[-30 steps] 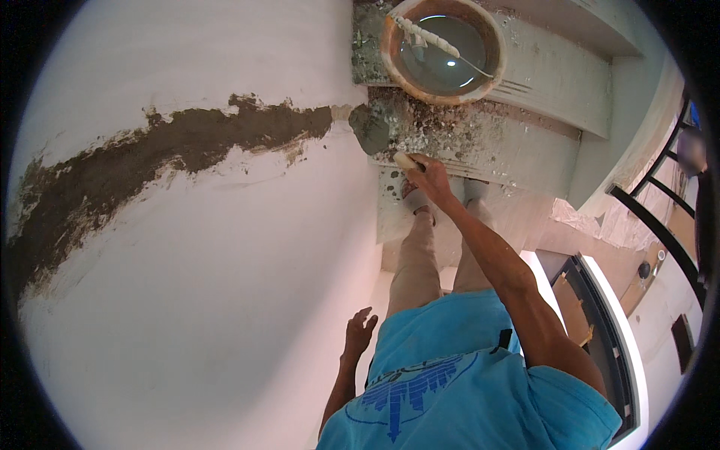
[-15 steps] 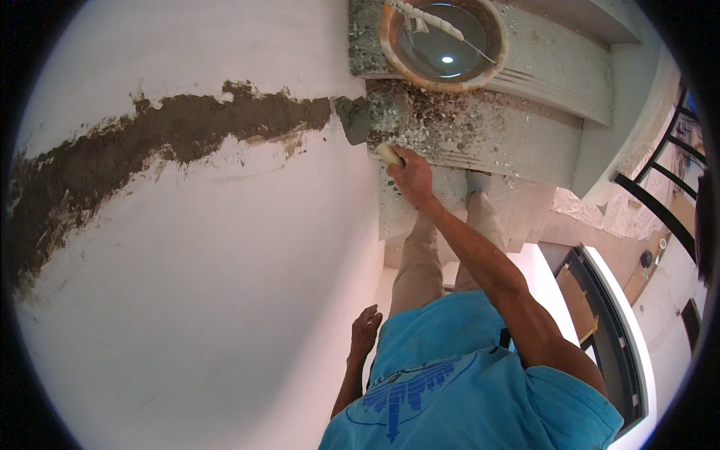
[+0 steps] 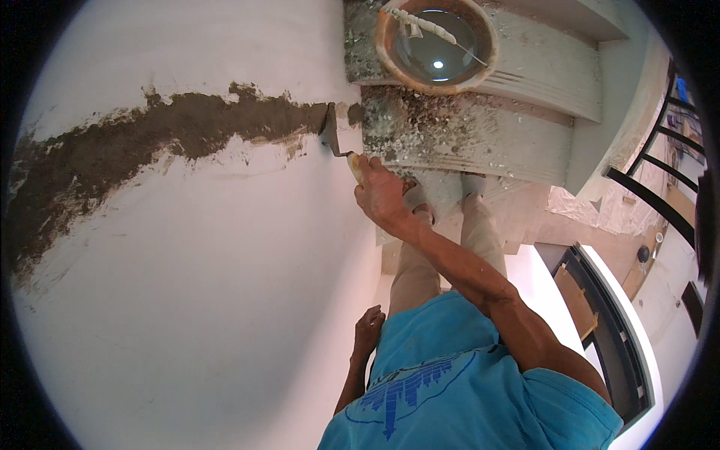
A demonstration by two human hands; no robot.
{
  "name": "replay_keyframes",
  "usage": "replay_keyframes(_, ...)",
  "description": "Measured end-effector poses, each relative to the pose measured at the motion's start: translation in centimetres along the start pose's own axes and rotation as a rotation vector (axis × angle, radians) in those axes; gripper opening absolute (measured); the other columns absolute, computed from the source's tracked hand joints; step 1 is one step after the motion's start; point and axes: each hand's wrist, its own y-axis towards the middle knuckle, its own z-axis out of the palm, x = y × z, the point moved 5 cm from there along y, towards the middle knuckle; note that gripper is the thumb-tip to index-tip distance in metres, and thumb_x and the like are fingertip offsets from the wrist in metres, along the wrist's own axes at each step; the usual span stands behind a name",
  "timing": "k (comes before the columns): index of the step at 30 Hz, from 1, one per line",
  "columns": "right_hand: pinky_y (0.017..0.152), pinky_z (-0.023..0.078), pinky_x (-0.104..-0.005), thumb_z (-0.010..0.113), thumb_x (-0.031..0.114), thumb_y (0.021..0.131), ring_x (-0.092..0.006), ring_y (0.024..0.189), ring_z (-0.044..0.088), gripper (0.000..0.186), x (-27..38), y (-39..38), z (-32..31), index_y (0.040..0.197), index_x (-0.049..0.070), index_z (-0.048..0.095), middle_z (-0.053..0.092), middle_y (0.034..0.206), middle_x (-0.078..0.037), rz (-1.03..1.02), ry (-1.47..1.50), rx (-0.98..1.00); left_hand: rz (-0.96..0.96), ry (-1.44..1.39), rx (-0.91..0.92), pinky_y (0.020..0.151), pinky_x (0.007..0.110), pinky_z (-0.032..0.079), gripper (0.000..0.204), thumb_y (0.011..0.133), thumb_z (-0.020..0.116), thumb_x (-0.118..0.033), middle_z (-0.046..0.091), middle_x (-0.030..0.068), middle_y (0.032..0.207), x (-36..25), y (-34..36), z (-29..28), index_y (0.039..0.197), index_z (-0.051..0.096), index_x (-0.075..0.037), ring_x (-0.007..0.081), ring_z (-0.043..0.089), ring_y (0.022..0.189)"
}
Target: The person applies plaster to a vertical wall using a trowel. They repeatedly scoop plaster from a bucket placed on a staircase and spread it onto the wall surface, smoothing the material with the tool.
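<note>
My right hand (image 3: 382, 196) is closed around the pale handle of a trowel (image 3: 331, 133). The blade is tilted, one edge against the right end of a dark band of wet mortar (image 3: 202, 122) on the white wall (image 3: 217, 240). Just right of the blade, a small separate mortar patch (image 3: 355, 114) lies by the corner where wall and stairs meet. Low beside my hip and close to the wall, my left hand (image 3: 368, 330) hangs with loosely curled fingers; nothing shows in it.
An orange-rimmed basin (image 3: 491, 56) of cloudy water stands on the steps, a white-wrapped stick (image 3: 427, 26) across it. Mortar crumbs and debris litter the stair tread (image 3: 420, 135). My feet are on a lower step. A black railing (image 3: 652, 199) curves at the right.
My right hand has moved left and slightly down with the trowel. Its blade has gone from the stair corner onto the mortar band's end, turning edge-on and uncovering a small mortar patch.
</note>
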Motion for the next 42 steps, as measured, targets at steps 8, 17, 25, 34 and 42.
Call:
replay_keyframes(8,0.076,0.054,-0.0457,0.068,0.008,0.072,-0.0393,0.087,0.066,0.060,0.8,-1.1,-2.1,0.131,0.000,0.057,0.061,0.103,-0.020,0.104,0.123,0.057,0.085,0.009,-0.008,0.094,0.039,0.052,0.043,0.099,0.059,-0.028,0.069,0.0225,0.119,-0.3,1.0,-0.6,0.130,0.060,0.002,0.0306,0.068,0.109)
replay_keyframes(17,0.084,0.052,-0.0448,0.069,0.011,0.073,-0.0400,0.095,0.064,0.052,-3.5,-0.3,-4.0,0.125,0.003,0.064,0.063,0.106,-0.022,0.173,0.251,-0.015,0.080,0.025,-0.013,0.097,0.038,0.051,0.043,0.101,0.057,-0.028,0.068,0.0214,0.121,-0.4,1.1,-1.1,0.131,0.059,0.002,0.0290,0.066,0.112)
replay_keyframes(25,0.081,0.053,-0.0435,0.070,0.011,0.073,-0.0385,0.092,0.064,0.058,-0.3,-0.3,-2.0,0.130,0.003,0.061,0.061,0.101,-0.021,0.140,0.164,0.063,0.122,0.034,-0.023,0.096,0.038,0.051,0.041,0.100,0.057,-0.027,0.068,0.0210,0.121,-0.6,1.3,-0.7,0.129,0.061,0.002,0.0285,0.067,0.110)
replay_keyframes(34,0.080,0.052,-0.0443,0.069,0.010,0.074,-0.0383,0.088,0.063,0.056,-3.4,-1.5,-3.4,0.127,-0.004,0.060,0.060,0.097,-0.024,0.071,0.250,0.025,0.197,0.028,-0.062,0.094,0.038,0.051,0.039,0.100,0.057,-0.025,0.070,0.0210,0.113,-1.2,1.5,-0.9,0.127,0.062,0.002,0.0296,0.067,0.107)
replay_keyframes(42,0.078,0.053,-0.0435,0.071,0.016,0.071,-0.0381,0.087,0.065,0.053,-2.1,-0.8,-0.9,0.121,0.000,0.066,0.063,0.092,-0.022,0.101,0.352,0.015,0.190,0.065,-0.070,0.092,0.039,0.052,0.039,0.101,0.056,-0.027,0.070,0.0216,0.112,-0.8,2.0,-1.1,0.126,0.062,0.002,0.0300,0.068,0.105)
